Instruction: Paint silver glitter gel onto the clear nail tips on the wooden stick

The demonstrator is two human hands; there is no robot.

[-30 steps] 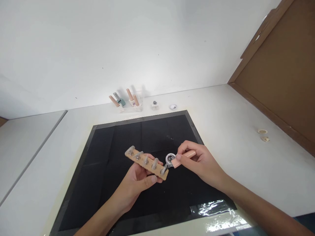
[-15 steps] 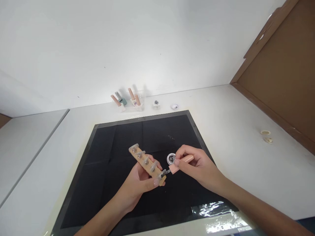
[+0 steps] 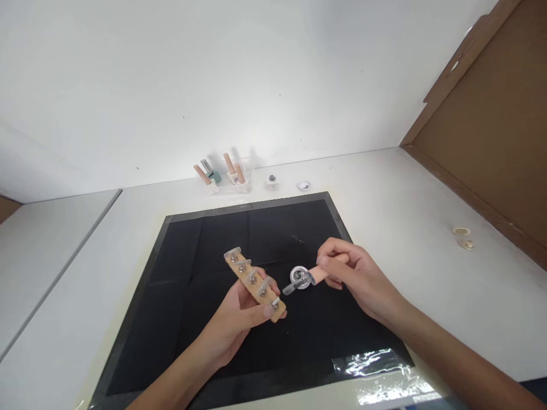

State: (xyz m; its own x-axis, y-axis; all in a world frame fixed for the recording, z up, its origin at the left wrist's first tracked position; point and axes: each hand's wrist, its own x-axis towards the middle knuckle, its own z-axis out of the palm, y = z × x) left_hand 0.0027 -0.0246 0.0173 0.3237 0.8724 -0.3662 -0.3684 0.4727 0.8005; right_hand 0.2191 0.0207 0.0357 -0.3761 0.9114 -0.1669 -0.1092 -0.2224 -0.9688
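Wooden strip (image 3: pixel 245 275) rests in the left hand (image 3: pixel 239 315), thumb and fingers closed round its near end, 5 clear tips (image 3: pixel 265 285) along it. The right hand (image 3: pixel 361 272) pinches a pink handle (image 3: pixel 319 274); its brush (image 3: pixel 299 281) is just beside the nearest tip, apart from it, over the mat (image 3: pixel 213 242) by the open jar (image 3: pixel 293 275). All 5 tips are in place; how many are coated or left bare, I cannot tell.
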